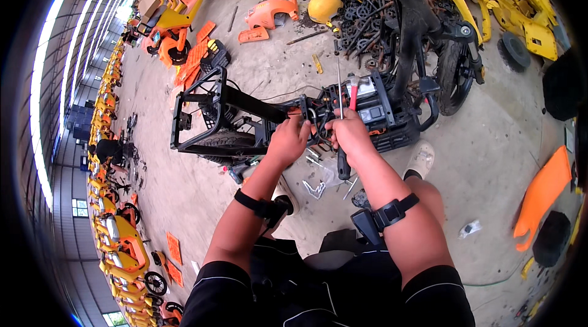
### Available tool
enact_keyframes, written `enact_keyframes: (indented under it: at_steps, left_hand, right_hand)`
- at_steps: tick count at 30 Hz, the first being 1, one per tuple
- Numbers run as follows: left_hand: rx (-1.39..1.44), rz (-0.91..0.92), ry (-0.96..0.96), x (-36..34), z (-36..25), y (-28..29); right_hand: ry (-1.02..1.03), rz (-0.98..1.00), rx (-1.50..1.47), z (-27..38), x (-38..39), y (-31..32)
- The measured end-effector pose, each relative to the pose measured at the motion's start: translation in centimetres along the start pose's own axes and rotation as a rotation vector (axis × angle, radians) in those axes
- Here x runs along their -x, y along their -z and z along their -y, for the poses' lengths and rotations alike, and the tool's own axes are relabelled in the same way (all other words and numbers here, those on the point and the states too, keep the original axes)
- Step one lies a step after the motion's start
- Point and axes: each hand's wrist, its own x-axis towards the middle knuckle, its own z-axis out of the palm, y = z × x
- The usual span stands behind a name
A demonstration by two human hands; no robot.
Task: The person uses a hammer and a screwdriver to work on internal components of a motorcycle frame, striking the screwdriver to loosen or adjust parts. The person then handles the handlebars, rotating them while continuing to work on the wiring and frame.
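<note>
A stripped scooter frame (251,101), black and bare, stands across the floor before me. My right hand (350,134) is closed round a long screwdriver (344,165); its dark handle sticks out below the palm and its thin shaft points away from me. Over the middle of the frame, my left hand (290,141) touches the parts beside the exposed cables (317,120). Its thumb and fingers look apart, though some fingertips are hidden among the parts. Just beyond my right hand, a red-handled tool (353,95) lies on the frame by a dark boxy unit (373,112).
Loose tools and a chain-like metal piece (315,190) lie on the floor near my feet. Past the frame are a heap of dark metal parts (367,18), a yellow helmet (324,8) and orange panels (269,15). Yellow scooters (122,241) line the left; an orange panel (542,195) lies right.
</note>
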Motion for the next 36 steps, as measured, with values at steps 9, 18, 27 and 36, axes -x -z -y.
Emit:
enact_keyframes:
  at_steps: [9,18,27,36]
  left_hand:
    - [-0.271,-0.705,-0.358,2.7,3.9,13.2]
    - [-0.36,-0.634,0.013,1.7,14.7,11.9]
    - [-0.335,-0.571,0.076,1.6,14.1,12.2]
    - [-0.259,-0.667,0.128,1.5,13.0,11.8]
  right_hand:
    - [0.004,-0.043,0.03,-0.9,-1.4,0.1]
    - [-0.236,0.123,0.206,-3.9,-0.1,1.6]
    - [-0.04,0.225,0.906,-8.7,1.1,4.4]
    - [-0.083,0.201,1.556,-7.5,-0.8,0.1]
